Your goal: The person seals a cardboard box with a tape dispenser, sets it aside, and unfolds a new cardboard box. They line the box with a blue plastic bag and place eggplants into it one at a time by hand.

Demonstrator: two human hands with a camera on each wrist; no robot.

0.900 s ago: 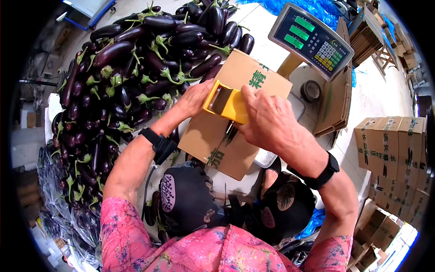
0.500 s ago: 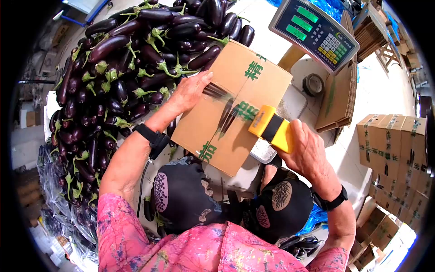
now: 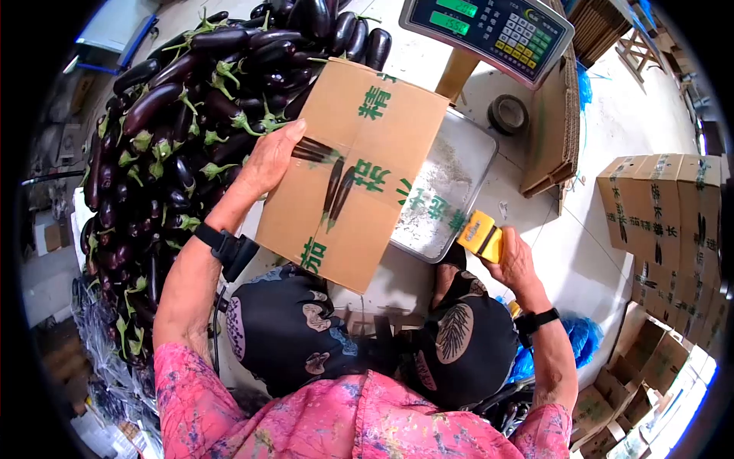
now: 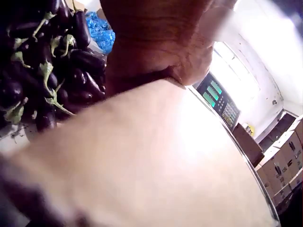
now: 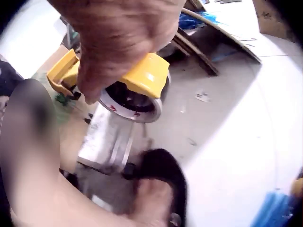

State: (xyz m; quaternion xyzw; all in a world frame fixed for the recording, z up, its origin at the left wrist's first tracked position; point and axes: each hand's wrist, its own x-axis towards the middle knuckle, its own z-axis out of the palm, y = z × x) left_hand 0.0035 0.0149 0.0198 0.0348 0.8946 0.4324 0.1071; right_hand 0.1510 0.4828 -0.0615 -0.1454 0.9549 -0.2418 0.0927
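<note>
Head view: my left hand's fingers (image 3: 287, 138) lie straight on the cardboard box (image 3: 352, 168), which stands closed and tilted on the scale pan (image 3: 451, 180); my right hand (image 3: 514, 264) grips the yellow tape dispenser (image 3: 480, 236) beside the pan. Eggplants (image 3: 176, 122) are heaped left. Left wrist: palm (image 4: 161, 42) pressing cardboard, scale display (image 4: 218, 99) beyond. Right wrist: fingers (image 5: 113, 42) curled over the dispenser.

Green characters 精, 品 and 茄 printed on cardboard box (image 3: 352, 172); stacked cartons (image 3: 673, 229) carry 长; scale display (image 3: 489, 27) digits illegible.
</note>
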